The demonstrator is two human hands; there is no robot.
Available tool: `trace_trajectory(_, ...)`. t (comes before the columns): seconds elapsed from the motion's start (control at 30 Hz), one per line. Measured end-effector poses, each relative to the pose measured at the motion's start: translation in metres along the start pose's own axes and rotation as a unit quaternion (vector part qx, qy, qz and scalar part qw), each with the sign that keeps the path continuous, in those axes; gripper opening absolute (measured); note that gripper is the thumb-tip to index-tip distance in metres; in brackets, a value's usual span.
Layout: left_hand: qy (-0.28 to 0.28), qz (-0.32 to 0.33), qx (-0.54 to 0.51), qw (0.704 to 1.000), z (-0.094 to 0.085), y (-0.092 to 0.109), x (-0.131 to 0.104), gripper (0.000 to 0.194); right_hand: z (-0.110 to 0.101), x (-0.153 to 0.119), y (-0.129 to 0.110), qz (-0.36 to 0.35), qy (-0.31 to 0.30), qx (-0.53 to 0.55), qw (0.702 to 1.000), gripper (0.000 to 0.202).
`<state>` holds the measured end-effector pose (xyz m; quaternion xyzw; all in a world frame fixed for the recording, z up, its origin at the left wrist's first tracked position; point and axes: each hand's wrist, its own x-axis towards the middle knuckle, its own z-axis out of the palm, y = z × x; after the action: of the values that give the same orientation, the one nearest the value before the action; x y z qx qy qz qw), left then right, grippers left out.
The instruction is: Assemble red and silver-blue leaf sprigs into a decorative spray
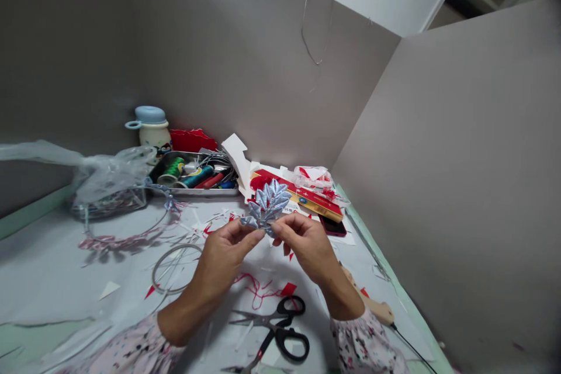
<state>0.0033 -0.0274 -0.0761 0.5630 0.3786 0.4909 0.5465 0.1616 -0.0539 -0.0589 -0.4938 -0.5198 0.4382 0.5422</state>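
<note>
A shiny silver-blue fabric leaf spray [270, 201], made of several pointed folded leaves, is held upright above the middle of the table. My left hand [228, 251] pinches its lower left part between thumb and fingers. On the lower right, my right hand [307, 242] grips the base of the spray with thumb and fingertips. Below both hands lie black-handled scissors [280, 321], blades pointing left, with a second tool partly under them. Red thread [256, 289] and a small red scrap [288, 289] lie just beyond the scissors.
A metal tray [205, 190] with thread spools and pliers stands at the back, beside a lidded bottle [153, 131]. Left are a plastic bag [107, 178], a leafy hoop [127, 239] and a wire coil [164, 289]. Right are a red box [315, 201] and a corded wooden-handled tool [379, 308].
</note>
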Motion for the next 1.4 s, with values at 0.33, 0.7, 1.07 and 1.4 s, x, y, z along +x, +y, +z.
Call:
trace_trajectory(0.33,-0.015,-0.014,-0.003,1.000,0.001,-0.006,0.000,0.024,-0.005,0.001,0.000,-0.016,-0.002,0.007,1.000,0.021)
trace_trajectory(0.7,-0.022,-0.012,0.011,1.000,0.003,-0.006,-0.004,0.021,-0.002,0.002,0.005,-0.007,0.021,0.035,0.999,0.029)
trace_trajectory(1.07,-0.003,0.232,0.201,0.952,0.000,-0.011,-0.009,0.006,-0.017,0.004,-0.003,0.007,-0.030,0.200,0.979,0.036)
trace_trajectory(1.4,-0.049,0.504,0.465,0.727,-0.002,-0.002,-0.014,0.028,-0.057,0.009,0.000,-0.032,-0.010,0.231,0.972,0.021)
